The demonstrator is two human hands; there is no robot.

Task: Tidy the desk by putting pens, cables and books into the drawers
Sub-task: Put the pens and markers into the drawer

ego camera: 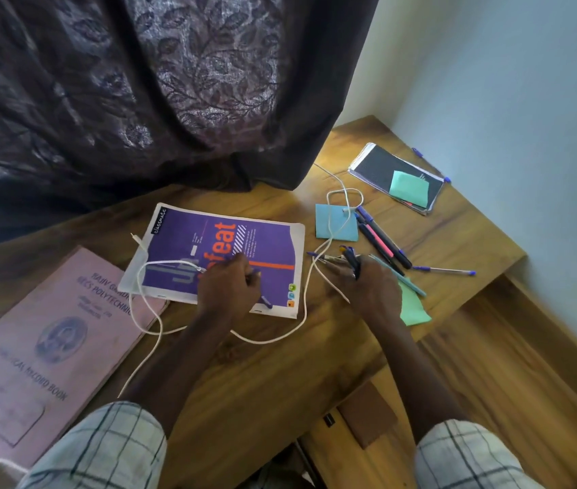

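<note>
My left hand [227, 284] rests on the purple notebook [188, 241], fingers closed around a purple pen [266, 302]. My right hand [368, 282] grips a bundle of pens [345, 260] just right of that notebook. A white cable [265, 338] loops across the desk, over the notebook and over a blue sticky note [336, 222]. More markers [382, 238] and a loose pen [445, 270] lie to the right. A pink record book [43, 347] lies at the left. A spiral notepad [398, 178] sits at the far right.
A dark patterned curtain [138, 93] hangs over the desk's far edge. The wooden desk [262, 375] ends at the wall on the right. Green sticky notes [414, 307] lie under my right wrist. A drawer front with a brown handle [368, 414] shows below the desk edge.
</note>
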